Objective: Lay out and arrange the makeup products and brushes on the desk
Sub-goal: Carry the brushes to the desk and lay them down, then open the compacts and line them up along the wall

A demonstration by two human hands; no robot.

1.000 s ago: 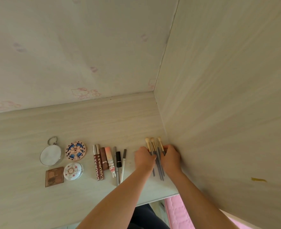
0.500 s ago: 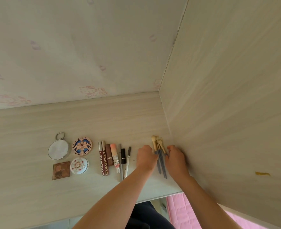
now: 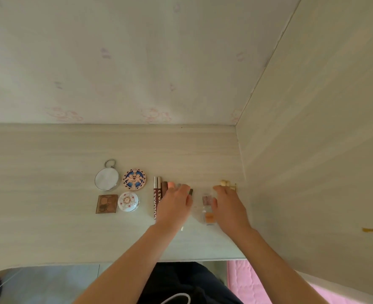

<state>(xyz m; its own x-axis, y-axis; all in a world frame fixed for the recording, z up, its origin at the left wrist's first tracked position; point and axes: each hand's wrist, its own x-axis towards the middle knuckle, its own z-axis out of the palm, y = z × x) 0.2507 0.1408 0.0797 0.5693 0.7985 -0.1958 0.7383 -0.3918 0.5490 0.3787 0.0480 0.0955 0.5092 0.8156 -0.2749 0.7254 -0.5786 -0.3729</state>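
Observation:
On the desk [image 3: 49, 227], my left hand [image 3: 174, 205] lies with straight fingers over the row of lip tubes and pencils [image 3: 157, 194], hiding most of them. My right hand [image 3: 229, 205] lies flat over the makeup brushes [image 3: 225, 184], whose pale tips poke out beyond its fingers beside the side panel. Between the hands stands a small blurred clear bottle [image 3: 209, 217] with orange content, and a brownish item [image 3: 207, 198] just behind it. Further left lie a round mirror [image 3: 106, 182], a patterned round compact [image 3: 134, 179], a square brown palette [image 3: 106, 204] and a white round compact [image 3: 128, 201].
A wooden side panel [image 3: 312, 150] walls off the desk on the right, and a papered wall [image 3: 115, 62] rises behind it. The desk's front edge [image 3: 115, 261] runs just above my lap. A pink mat [image 3: 242, 279] lies below at the right.
My hands have come apart from the brush bundle: the left has moved left onto the tube row. A small clear bottle now shows between them. The view has shifted.

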